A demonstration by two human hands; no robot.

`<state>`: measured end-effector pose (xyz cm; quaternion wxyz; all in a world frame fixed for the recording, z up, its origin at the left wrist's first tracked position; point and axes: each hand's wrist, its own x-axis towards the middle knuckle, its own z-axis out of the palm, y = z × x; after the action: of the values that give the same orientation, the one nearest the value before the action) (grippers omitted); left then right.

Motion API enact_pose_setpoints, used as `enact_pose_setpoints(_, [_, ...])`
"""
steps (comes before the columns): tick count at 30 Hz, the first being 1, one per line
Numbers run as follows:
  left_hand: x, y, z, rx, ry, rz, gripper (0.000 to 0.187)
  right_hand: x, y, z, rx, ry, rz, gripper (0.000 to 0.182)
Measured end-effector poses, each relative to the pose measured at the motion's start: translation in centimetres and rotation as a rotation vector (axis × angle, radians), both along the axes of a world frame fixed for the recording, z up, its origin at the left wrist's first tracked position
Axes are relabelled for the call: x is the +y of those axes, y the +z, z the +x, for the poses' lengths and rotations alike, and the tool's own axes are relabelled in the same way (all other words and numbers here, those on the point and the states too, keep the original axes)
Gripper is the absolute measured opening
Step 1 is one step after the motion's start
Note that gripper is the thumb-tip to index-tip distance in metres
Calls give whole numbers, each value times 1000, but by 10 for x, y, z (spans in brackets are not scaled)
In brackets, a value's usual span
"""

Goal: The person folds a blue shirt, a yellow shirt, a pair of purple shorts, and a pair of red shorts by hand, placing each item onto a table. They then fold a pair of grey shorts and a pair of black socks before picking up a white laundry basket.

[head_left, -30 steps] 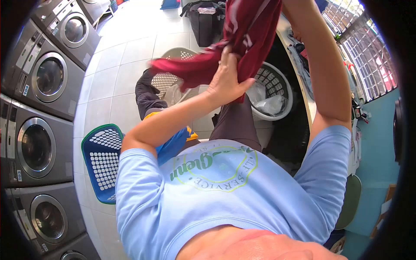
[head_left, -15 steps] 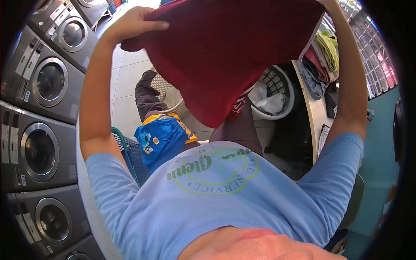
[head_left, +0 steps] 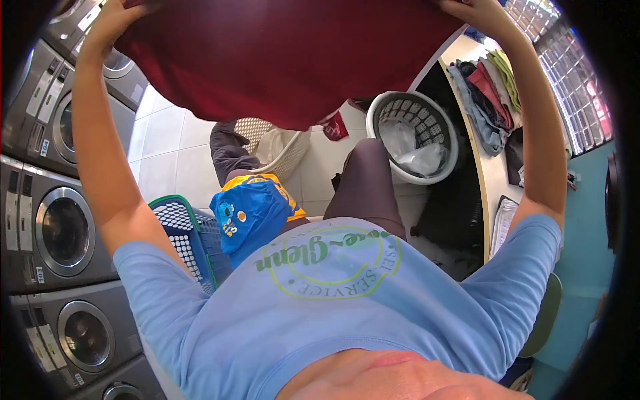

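Observation:
A wide dark red cloth (head_left: 287, 60) is stretched between my raised hands at the top of the view. Its lower edge hangs in a curve, and a small red piece with white print (head_left: 335, 127) dangles below. My left hand (head_left: 110, 23) grips the cloth's upper left, its fingers partly cut off by the frame. At the upper right corner, my right hand (head_left: 475, 12) pinches the cloth. A blue and yellow printed cloth (head_left: 250, 213) lies over my left thigh, touched by neither hand.
Front-loading machines (head_left: 65, 230) line the left side. A white basket (head_left: 290, 150) holding clothes, a grey-and-white basket (head_left: 450, 167) with plastic bags and a blue basket (head_left: 213, 247) surround my legs. Folded clothes (head_left: 490, 100) are stacked on the table (head_left: 475, 157) at right.
Both hands have moved apart and upward in the view, the left one clearly further left. The red cloth is spread wider and its lower edge has risen, uncovering more floor and baskets.

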<state>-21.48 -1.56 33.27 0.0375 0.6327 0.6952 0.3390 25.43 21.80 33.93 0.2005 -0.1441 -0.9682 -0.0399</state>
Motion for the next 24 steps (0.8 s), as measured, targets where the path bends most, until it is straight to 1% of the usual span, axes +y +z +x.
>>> enact_pose_setpoints(1, [-2, 1, -17, -29, -62, -16, 29, 0, -3, 1, 27, -34, 59, 16])
enact_pose_setpoints(2, [-4, 2, -34, -73, -99, 3, 31, 2, -4, 0, 104, -24, 143, 14])
enact_pose_setpoints(3, [-6, 1, -44, -128, -125, 54, 33, 10, -6, 2, 219, -72, 193, 14])
enact_pose_setpoints(5, [1, -2, -60, -239, -83, 282, 32, 37, -10, 12, 444, -167, 292, 15])
enact_pose_setpoints(6, [1, -1, -49, -296, -59, 398, 32, 53, -10, 19, 267, -239, 434, 13])
enact_pose_setpoints(7, [0, -3, -37, -299, -43, 411, 30, 67, -17, 17, 241, -253, 173, 12])
enact_pose_setpoints(8, [-3, -2, 11, -301, -27, 422, 28, 78, -33, 13, 213, -265, -91, 12])
enact_pose_setpoints(9, [-3, -1, 40, -302, -12, 433, 26, 83, -50, 11, 184, -274, -353, 13])
enact_pose_setpoints(10, [7, -6, 37, -375, -126, 509, 25, 79, -65, 6, 96, -236, -491, 12])
enact_pose_setpoints(11, [44, -19, -41, 154, -67, 698, 16, 70, -82, -2, 7, -193, -627, 13])
enact_pose_setpoints(13, [22, -14, 104, -389, -128, 324, 25, 32, -115, -29, -93, -86, -837, 25])
enact_pose_setpoints(15, [45, -27, 111, 187, -30, 496, 26, 7, -172, -62, -136, -109, -1042, 36])
enact_pose_setpoints(17, [42, -24, 147, 76, -93, 289, 25, -25, -225, -87, -263, -72, -1301, 34])
enact_pose_setpoints(18, [39, -19, 157, 23, -124, 190, 24, -37, -253, -97, -310, -53, -1415, 36])
enact_pose_setpoints(19, [39, -16, 156, -1, -178, 193, 23, -50, -278, -107, -357, -34, -1526, 43])
enact_pose_setpoints(21, [41, -9, 153, -51, -289, 202, 21, -84, -312, -126, -313, -106, -1610, 58])
enact_pose_setpoints(22, [34, 0, 156, -65, -249, 157, 18, -101, -318, -132, -261, -101, -1685, 61])
enact_pose_setpoints(23, [24, 9, 167, 26, -190, 171, 15, -116, -322, -137, -207, -97, -1760, 65])
enact_pose_setpoints(24, [22, 9, 162, -48, -219, 232, 14, -126, -326, -143, -152, -93, -1835, 70])
